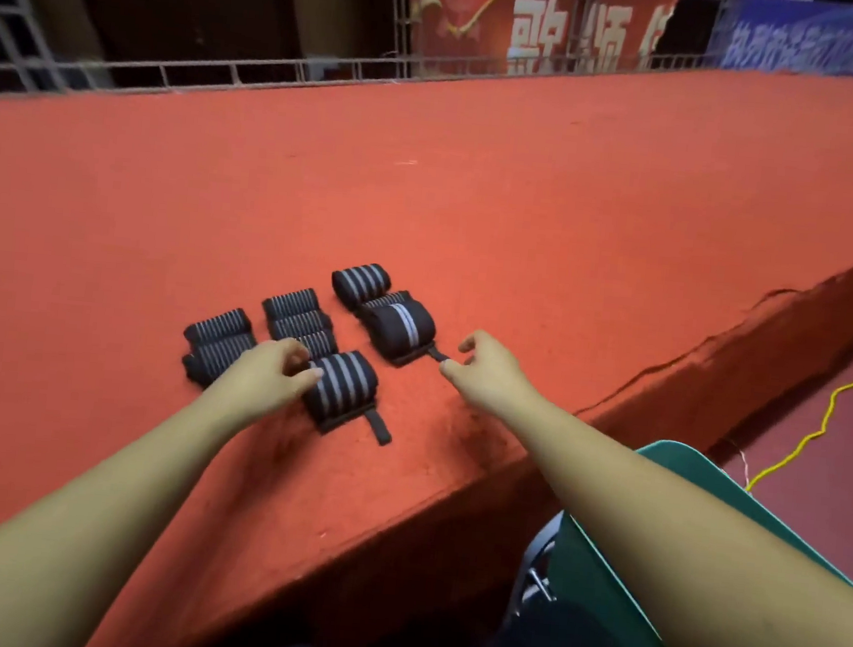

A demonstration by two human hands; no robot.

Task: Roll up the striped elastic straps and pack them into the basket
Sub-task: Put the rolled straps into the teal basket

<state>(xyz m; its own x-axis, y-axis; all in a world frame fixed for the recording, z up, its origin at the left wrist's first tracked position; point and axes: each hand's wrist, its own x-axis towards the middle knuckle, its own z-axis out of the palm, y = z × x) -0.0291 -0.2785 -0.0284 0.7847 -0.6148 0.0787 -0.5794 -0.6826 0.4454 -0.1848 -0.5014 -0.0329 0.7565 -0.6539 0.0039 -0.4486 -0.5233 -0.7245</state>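
Several rolled black straps with grey stripes lie in a cluster on the red carpeted platform. My left hand grips the left end of the nearest roll, thumb on its striped face and fingers curled behind it. That roll's black tab points toward me. My right hand hovers at the loose tab of another roll, with thumb and forefinger apart on either side of the tab's end. Further rolls lie at the far end, in the middle and on the left. No basket is in view.
The platform's front edge drops off just right of the rolls. A green chair stands below my right arm. A yellow cable snakes over the floor at right. A metal railing and banners line the far side.
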